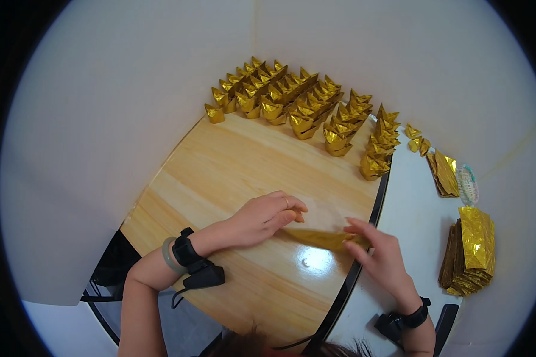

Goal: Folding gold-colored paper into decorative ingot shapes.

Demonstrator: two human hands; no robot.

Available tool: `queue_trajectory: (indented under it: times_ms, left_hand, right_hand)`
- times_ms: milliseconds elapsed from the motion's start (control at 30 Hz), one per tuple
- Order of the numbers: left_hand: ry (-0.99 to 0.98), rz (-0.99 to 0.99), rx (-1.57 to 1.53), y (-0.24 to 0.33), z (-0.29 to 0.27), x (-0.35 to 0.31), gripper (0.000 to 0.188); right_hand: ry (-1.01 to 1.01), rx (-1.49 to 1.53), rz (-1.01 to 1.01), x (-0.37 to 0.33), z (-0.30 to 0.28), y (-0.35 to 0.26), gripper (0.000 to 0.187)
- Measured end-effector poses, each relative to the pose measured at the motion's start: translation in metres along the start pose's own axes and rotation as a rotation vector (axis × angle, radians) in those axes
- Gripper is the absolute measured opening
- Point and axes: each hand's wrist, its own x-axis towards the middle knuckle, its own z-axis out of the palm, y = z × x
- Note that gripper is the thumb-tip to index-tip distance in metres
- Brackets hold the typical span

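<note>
A folded strip of gold foil paper (318, 239), slightly blurred, stretches between my hands just over the wooden tabletop. My right hand (380, 257) has its thumb and fingers closed around the strip's right end. At the other end, my left hand (269, 218) is bent with thumb and fingers close together at the paper. Its palm hides part of that end, so the exact grip is hard to make out. Beyond both hands stand several rows of folded gold foil ingots (304, 122), pointed at their ends.
The wooden tabletop (220, 172) has a dark right edge beside a white surface (408, 208). On the white surface are a thick stack of gold foil sheets (477, 241), a smaller stack (443, 174), gold pieces (415, 144) and a pale coiled object (468, 183). Pale walls rise behind.
</note>
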Motion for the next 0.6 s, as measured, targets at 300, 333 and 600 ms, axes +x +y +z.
queue_trajectory:
  times_ms: [300, 333, 600]
  left_hand:
    - [0.127, -0.178, -0.321, 0.015, 0.004, 0.004, 0.065]
    - [0.133, -0.209, -0.279, 0.018, 0.005, 0.004, 0.070]
    - [0.407, 0.090, 0.341, 0.018, 0.006, 0.004, 0.076]
  right_hand:
    - [0.273, 0.129, 0.051, 0.006, 0.008, 0.009, 0.074]
    - [0.348, -0.004, -0.024, 0.009, 0.011, 0.010, 0.078]
    - [0.460, -0.389, -0.180, 0.010, 0.015, 0.011, 0.086]
